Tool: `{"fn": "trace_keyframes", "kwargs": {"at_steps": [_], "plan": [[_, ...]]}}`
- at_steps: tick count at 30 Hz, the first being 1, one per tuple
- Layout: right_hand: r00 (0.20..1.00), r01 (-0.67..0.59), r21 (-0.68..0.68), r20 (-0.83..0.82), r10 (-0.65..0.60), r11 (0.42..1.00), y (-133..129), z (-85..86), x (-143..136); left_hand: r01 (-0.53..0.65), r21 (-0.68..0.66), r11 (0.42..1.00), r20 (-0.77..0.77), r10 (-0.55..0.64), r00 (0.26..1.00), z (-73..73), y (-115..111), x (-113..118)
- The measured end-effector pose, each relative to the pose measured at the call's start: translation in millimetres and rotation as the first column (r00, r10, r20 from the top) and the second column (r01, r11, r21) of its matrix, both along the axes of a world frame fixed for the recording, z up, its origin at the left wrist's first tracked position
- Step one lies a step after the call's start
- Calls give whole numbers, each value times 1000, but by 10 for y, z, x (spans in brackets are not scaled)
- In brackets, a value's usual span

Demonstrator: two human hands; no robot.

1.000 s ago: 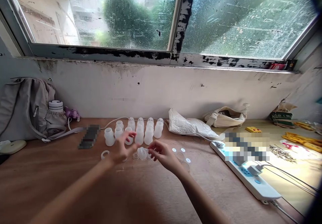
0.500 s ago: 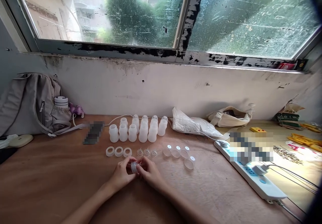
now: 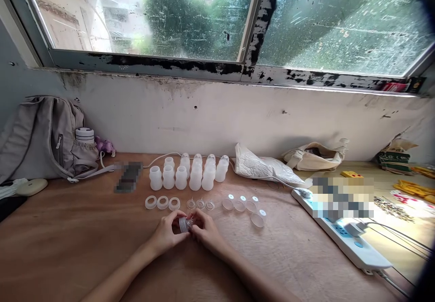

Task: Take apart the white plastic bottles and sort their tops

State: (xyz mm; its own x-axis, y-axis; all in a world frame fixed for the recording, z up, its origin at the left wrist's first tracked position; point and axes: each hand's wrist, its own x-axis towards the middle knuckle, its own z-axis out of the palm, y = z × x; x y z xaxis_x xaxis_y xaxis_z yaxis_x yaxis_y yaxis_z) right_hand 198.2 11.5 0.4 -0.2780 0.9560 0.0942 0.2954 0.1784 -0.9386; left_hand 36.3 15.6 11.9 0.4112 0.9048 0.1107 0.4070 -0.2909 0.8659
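Between my two hands is a ridged, whitish bottle collar ring (image 3: 184,224) with a clear nipple (image 3: 190,222) showing at its right side. My left hand (image 3: 166,232) is closed around the ring's left side with thumb and fingers. My right hand (image 3: 206,233) pinches the clear nipple; its fingertips partly hide it. Just beyond lie white collar rings (image 3: 162,203), clear nipples (image 3: 200,203) and, to the right, clear round covers with small white discs (image 3: 239,205). Behind them stand several frosted small bottles (image 3: 168,178), some with clear domed tops.
A grey backpack (image 3: 44,139) leans at the left, near a blurred dark flat object (image 3: 129,176). White packaging (image 3: 261,168) and a beige pouch (image 3: 316,156) lie by the wall. A power strip (image 3: 343,234) with cables crosses the right side of the wooden table (image 3: 84,229).
The ring has tilted and shifted slightly right between my hands, and more of the clear nipple shows. My head view has moved a little; the laid-out parts stay in place.
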Motion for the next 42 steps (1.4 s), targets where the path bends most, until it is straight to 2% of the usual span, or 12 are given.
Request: {"fn": "trace_keyframes", "kwargs": {"at_steps": [3,6,8,11,16,18,23,30,32,38,42], "plan": [[994,58,161,85,-72,985,16,17,42,-10,88,996,-63,15,998,46,-7,-64],[945,102,310,268,-190,945,55,-17,93,-49,218,975,-121,77,990,72,-16,-181],[892,98,373,378,-248,923,80,-62,116,-77,259,963,-146,118,982,70,-22,-289],[848,41,427,463,-258,903,92,-118,123,-116,259,959,-173,164,971,44,-25,-482],[842,-9,440,488,-231,898,87,-113,107,-250,211,945,-225,296,928,-14,5,-782],[837,7,425,492,-238,905,94,-100,107,-274,245,930,-266,337,903,-34,32,-864],[837,39,418,483,-258,908,111,-111,113,-216,419,882,-405,394,825,-49,94,-974],[843,37,440,468,-264,897,117,-144,113,-205,474,856,-542,467,698,8,99,-1044],[840,33,445,473,-266,895,118,-148,113,-203,468,860,-546,462,698,-18,113,-1063],[831,22,467,483,-275,884,116,-166,117,-127,439,889,-534,372,759,-178,162,-1060],[830,20,484,480,-284,875,115,-179,119,-119,408,905,-545,346,764,-208,145,-1021]]}}
